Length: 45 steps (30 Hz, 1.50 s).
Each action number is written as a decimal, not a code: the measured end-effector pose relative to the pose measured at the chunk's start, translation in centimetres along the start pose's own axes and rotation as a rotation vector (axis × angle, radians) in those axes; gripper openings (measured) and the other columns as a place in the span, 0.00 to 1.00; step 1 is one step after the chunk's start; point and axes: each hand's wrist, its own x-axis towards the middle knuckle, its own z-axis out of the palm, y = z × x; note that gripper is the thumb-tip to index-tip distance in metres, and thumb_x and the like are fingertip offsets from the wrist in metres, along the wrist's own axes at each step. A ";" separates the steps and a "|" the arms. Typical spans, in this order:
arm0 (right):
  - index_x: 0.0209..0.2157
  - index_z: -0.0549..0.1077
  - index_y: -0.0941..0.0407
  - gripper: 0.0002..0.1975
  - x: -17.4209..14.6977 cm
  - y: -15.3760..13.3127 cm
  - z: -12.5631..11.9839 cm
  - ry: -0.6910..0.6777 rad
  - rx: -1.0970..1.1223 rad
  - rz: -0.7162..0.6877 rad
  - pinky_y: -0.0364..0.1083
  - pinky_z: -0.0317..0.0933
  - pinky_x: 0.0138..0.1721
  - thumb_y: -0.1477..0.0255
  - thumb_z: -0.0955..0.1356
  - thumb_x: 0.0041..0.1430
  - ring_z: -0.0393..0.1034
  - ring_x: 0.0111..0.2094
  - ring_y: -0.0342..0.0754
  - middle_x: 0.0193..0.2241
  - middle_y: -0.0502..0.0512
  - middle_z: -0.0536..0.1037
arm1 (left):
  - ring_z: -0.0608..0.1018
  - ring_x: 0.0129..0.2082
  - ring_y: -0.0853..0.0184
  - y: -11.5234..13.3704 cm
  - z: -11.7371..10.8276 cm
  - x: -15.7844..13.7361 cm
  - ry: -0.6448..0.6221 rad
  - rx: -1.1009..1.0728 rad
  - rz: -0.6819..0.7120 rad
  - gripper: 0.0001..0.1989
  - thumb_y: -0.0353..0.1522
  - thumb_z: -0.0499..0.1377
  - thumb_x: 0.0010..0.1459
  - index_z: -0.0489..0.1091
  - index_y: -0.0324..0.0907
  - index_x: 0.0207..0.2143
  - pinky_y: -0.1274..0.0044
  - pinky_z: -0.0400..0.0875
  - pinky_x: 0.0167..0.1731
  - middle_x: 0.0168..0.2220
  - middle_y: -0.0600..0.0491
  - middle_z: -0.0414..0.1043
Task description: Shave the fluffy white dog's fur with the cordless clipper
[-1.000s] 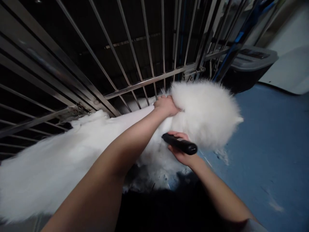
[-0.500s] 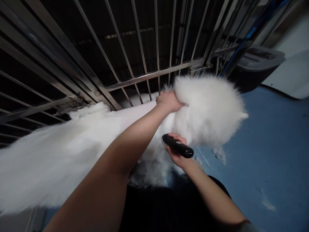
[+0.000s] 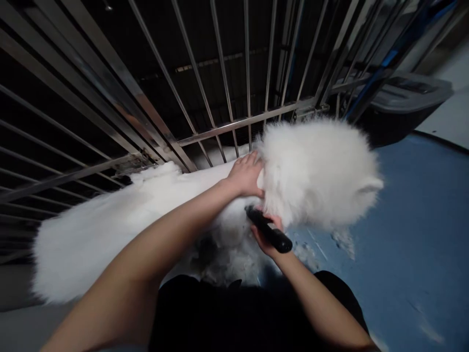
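Note:
A white, fluffy dog (image 3: 318, 171) stands along the cage front, its thick-furred head to the right and its back clipped much shorter. My left hand (image 3: 246, 175) lies flat on the short coat just behind the head, fingers spread. Below it, my right hand (image 3: 264, 244) is closed around black hair clippers (image 3: 274, 233). The clippers' front end points up and left against the dog's shoulder; the blade is hard to make out there. Loose cut fur (image 3: 234, 259) lies below the dog's chest.
Behind the dog rises a metal barred cage (image 3: 242, 124). At the upper right stands a dark bin with a grey lid (image 3: 414, 93). The blue floor (image 3: 410, 234) has scattered fur tufts (image 3: 344, 243). My dark-clothed knees are at the bottom.
My left hand has gone from gripping the neck fur to lying flatter, with fingers spread, slightly farther back. The clippers have shifted slightly down. The dog's rear now shows fully as the view moved.

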 end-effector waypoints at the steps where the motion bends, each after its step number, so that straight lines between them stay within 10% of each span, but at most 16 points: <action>1: 0.47 0.62 0.48 0.21 -0.2 0.2 0.2 -0.021 0.033 -0.013 0.60 0.73 0.47 0.60 0.71 0.56 0.77 0.48 0.59 0.48 0.59 0.78 | 0.54 0.69 0.48 0.4 0.2 0.3 0.042 0.007 -0.022 0.52 0.48 0.68 0.42 0.56 0.36 0.65 0.65 0.51 0.65 0.71 0.35 0.44; 12: 0.48 0.58 0.48 0.18 5.7 -2.7 -2.1 -0.129 0.296 -0.049 0.60 0.68 0.56 0.66 0.69 0.62 0.74 0.54 0.54 0.51 0.59 0.76 | 0.68 0.56 0.51 2.8 -0.2 3.4 0.117 0.011 -0.155 0.33 0.37 0.63 0.51 0.62 0.41 0.59 0.65 0.67 0.53 0.58 0.41 0.64; 20: 0.47 0.64 0.49 0.17 -0.4 0.1 -0.6 -0.410 0.192 0.055 0.58 0.73 0.49 0.67 0.71 0.58 0.77 0.50 0.55 0.48 0.58 0.79 | 0.69 0.55 0.52 2.4 -0.2 4.0 0.117 -0.029 -0.185 0.33 0.42 0.64 0.50 0.63 0.43 0.58 0.65 0.67 0.52 0.57 0.43 0.64; 25: 0.46 0.59 0.47 0.19 3.4 -1.9 -2.1 -0.095 0.277 -0.017 0.59 0.71 0.53 0.69 0.71 0.58 0.76 0.52 0.53 0.49 0.56 0.78 | 0.68 0.56 0.51 2.5 -0.2 4.6 0.119 -0.047 -0.158 0.33 0.40 0.65 0.50 0.64 0.41 0.57 0.64 0.66 0.53 0.57 0.42 0.64; 37: 0.44 0.66 0.45 0.15 -0.4 0.7 0.0 -0.386 0.236 0.034 0.57 0.76 0.46 0.67 0.71 0.57 0.79 0.47 0.58 0.46 0.55 0.80 | 0.68 0.56 0.53 2.2 -0.5 5.5 0.074 -0.045 -0.180 0.32 0.39 0.64 0.51 0.63 0.41 0.57 0.66 0.67 0.53 0.58 0.44 0.63; 42: 0.46 0.60 0.45 0.17 3.2 -1.5 -1.3 -0.070 0.374 0.074 0.56 0.73 0.53 0.67 0.70 0.60 0.76 0.51 0.54 0.47 0.52 0.78 | 0.67 0.56 0.53 2.2 -0.5 5.8 0.082 -0.044 -0.163 0.33 0.40 0.65 0.51 0.62 0.42 0.59 0.66 0.67 0.53 0.58 0.45 0.64; 45: 0.45 0.61 0.47 0.16 4.0 -2.1 -0.5 -0.125 0.363 0.064 0.56 0.72 0.53 0.70 0.70 0.59 0.76 0.51 0.55 0.47 0.54 0.78 | 0.68 0.56 0.53 2.1 -0.5 5.9 0.082 -0.043 -0.176 0.34 0.40 0.65 0.52 0.62 0.42 0.59 0.66 0.67 0.52 0.59 0.45 0.64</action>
